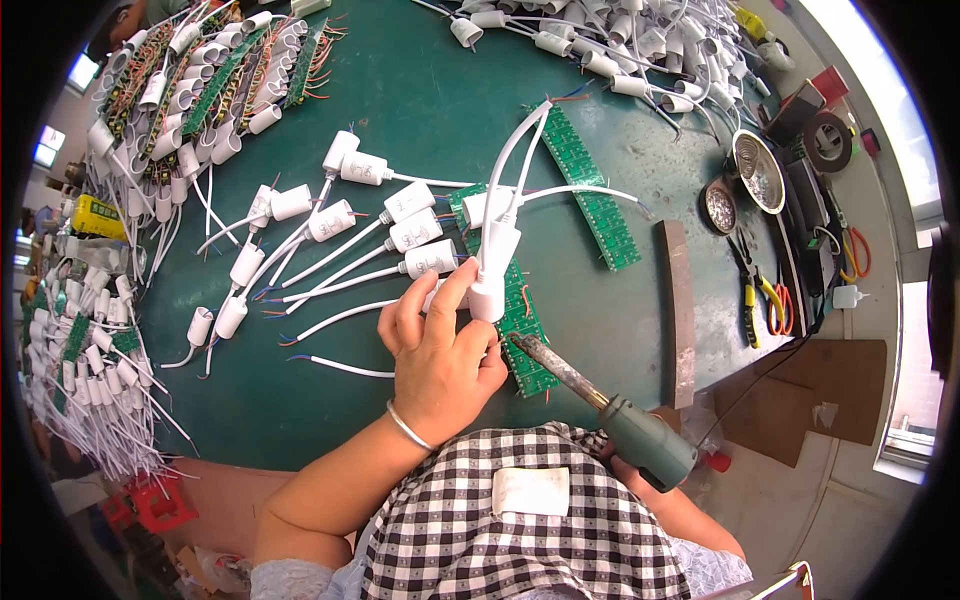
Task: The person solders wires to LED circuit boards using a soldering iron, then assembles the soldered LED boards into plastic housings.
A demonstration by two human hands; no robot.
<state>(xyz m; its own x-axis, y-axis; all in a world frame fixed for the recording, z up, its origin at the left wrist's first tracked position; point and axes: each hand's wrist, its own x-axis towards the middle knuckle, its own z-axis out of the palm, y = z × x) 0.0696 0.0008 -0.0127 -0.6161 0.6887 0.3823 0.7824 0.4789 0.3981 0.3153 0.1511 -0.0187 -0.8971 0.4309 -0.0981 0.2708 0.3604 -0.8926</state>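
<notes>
The left hand (pixel 440 350) is closed loosely around a white cylindrical plastic capacitor with white leads (pixel 492 270), thumb and fingers pinching its lower body so it stands upright over a long green printed circuit board strip (pixel 522 320) lying on the dark green desk (pixel 420 100). The right hand (pixel 625 465) is mostly hidden under the checked sleeve; it appears wrapped around the grey-green handle of a soldering iron (pixel 600 400), though the fingers cannot be seen clearly. The iron's dark metal tip reaches to just beside the left thumb, touching or almost touching the board's edge.

Just beyond the left hand's fingertips, a row of white capacitors with loose wires (pixel 400 235) fans out on the desk, their bare ends not joined to any board, so these look like parts waiting their turn. Farther out, past the held capacitor, a second green board strip (pixel 590 185) lies with white leads running to it. Well away to the left of the left hand, a heap of green boards with white capacitors already attached (pixel 200 80) suggests finished pieces, and another pile of white capacitors (pixel 620 40) sits far ahead of the right hand. To the right of the iron lie a reddish-brown flat bar (pixel 680 310) and yellow-handled pliers (pixel 752 295). Judging by the piles, the work seems partway through, with many loose pieces left
</notes>
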